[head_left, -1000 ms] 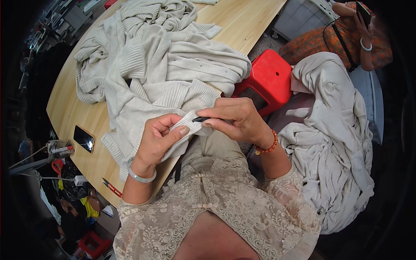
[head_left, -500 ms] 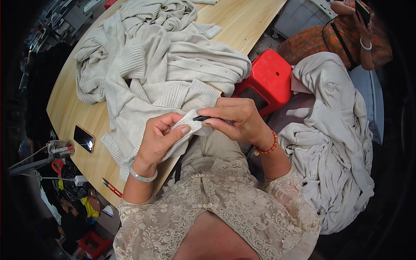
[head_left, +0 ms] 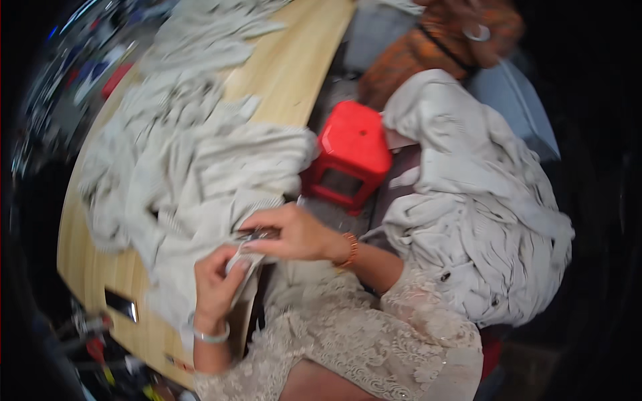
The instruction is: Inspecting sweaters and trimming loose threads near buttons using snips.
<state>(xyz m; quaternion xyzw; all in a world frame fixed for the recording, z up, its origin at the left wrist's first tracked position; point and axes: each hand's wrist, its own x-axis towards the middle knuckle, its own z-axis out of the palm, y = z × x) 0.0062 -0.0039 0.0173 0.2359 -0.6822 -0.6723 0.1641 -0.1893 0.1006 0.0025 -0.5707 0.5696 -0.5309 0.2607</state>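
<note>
At the table's near edge, my left hand [head_left: 215,281] pinches a ribbed edge of a pale grey knit garment [head_left: 194,177] between thumb and fingers. A bracelet rings that wrist. My right hand [head_left: 297,234], with an orange-red bead bracelet at the wrist, is closed on a small dark tool [head_left: 259,233]. Blur hides the tool's exact kind. Its tip lies at the knit edge, just above my left thumb. The rest of the knitwear spreads over the table in loose folds beyond both hands.
A phone [head_left: 121,305] and small red snips [head_left: 179,364] lie on the wooden table [head_left: 287,73]. Right of it stands a red stool [head_left: 354,140]. More pale knitwear [head_left: 468,214] is heaped at my right, with a person in orange patterned clothing [head_left: 408,60] behind it.
The view has swung and blurred, so the table, stool and knitwear heap sit further left. Both hands keep their hold; the dark tool is still at the knit edge.
</note>
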